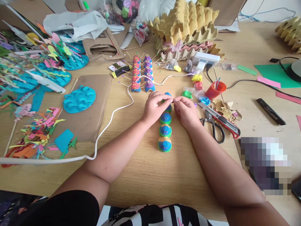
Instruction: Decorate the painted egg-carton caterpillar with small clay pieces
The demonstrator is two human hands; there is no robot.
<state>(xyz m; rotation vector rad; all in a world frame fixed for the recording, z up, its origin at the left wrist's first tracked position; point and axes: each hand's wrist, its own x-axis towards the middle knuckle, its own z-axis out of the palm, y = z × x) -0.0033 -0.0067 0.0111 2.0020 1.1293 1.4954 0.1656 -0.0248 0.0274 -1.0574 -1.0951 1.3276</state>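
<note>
My left hand (156,105) and my right hand (185,111) meet fingertip to fingertip above the table. Both are closed in a pinch, and whatever sits between the fingers is too small to make out. Below them runs a row of egg-carton cups (165,130) covered in blue and green, with small faces on the nearer ones; my hands hide part of its far end. Farther back stand two finished-looking rows, a red one (135,73) and a purple one (148,73), with thin pin-like sticks poking out at the sides.
Scissors (215,125) and a red utility knife (221,121) lie right of my right hand, near a red cup (215,90). A white cable (110,121) crosses the left side. Egg cartons (185,25) are stacked behind. Cardboard (87,125) and paper scraps (39,135) lie left.
</note>
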